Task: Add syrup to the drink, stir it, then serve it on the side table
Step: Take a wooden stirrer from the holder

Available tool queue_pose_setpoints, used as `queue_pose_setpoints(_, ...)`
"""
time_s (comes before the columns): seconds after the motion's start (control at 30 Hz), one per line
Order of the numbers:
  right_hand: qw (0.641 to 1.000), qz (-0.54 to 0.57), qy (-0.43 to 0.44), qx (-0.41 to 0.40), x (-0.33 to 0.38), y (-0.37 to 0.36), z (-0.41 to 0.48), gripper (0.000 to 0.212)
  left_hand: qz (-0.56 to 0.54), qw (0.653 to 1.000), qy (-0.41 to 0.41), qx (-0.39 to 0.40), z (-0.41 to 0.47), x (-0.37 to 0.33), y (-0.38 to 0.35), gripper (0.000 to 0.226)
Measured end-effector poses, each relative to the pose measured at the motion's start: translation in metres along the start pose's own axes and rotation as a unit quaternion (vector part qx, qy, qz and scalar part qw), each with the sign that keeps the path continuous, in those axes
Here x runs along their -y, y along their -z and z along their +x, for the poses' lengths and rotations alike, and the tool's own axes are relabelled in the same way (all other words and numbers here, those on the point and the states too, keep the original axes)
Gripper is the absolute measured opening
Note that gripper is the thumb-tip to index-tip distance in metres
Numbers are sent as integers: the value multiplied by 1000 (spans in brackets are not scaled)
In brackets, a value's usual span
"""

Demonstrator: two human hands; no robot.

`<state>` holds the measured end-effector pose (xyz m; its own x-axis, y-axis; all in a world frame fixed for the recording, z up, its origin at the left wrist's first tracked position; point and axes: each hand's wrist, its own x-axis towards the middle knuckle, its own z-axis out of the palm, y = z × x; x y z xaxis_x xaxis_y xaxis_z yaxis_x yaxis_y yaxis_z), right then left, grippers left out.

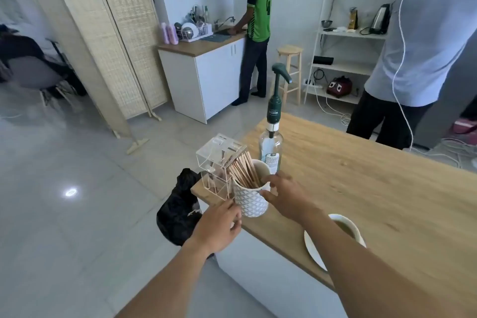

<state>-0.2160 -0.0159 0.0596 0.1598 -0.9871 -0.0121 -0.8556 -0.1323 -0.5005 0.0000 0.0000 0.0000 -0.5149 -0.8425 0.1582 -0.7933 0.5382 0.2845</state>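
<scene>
- Right hand: fingers loosely spread, fingertips at the rim of the holder, which contains wooden stirrers.
- Left hand: open, fingers beside the holder's base; grasps nothing.
- Syrup bottle: upright just behind the holder.
- Cup: on saucer, near table edge, partly hidden by the right forearm.

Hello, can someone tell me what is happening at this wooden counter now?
A person is reaching both hands to the white patterned cup of wooden stir sticks at the corner of the wooden counter. The left hand is at its base, the right hand at its rim. The clear pump-topped syrup bottle stands behind. The white cup of brown drink waits on its saucer.
</scene>
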Motion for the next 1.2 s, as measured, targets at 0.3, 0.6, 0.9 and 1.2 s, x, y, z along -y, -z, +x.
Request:
queue_pose_setpoints(0.3, 998, -45, 4, -35, 22, -17, 18, 19, -16, 1000, -15, 10, 2, 10, -3, 14)
queue_pose_setpoints(0.6, 986, 118, -66, -102, -1, 21, 13, 15, -51, 994, -83, 53, 35, -24, -36, 22)
queue_pose_setpoints(0.9, 928, 299, -138, -174, -42, 69, -18, 12, -63, 989, -70, 112, 78, -81, -76, 24)
queue_pose_setpoints(1.2, 888, 366, -194, -199, -99, 82, -58, 13, -11, 991, -30, 133, 94, -85, -125, 43)
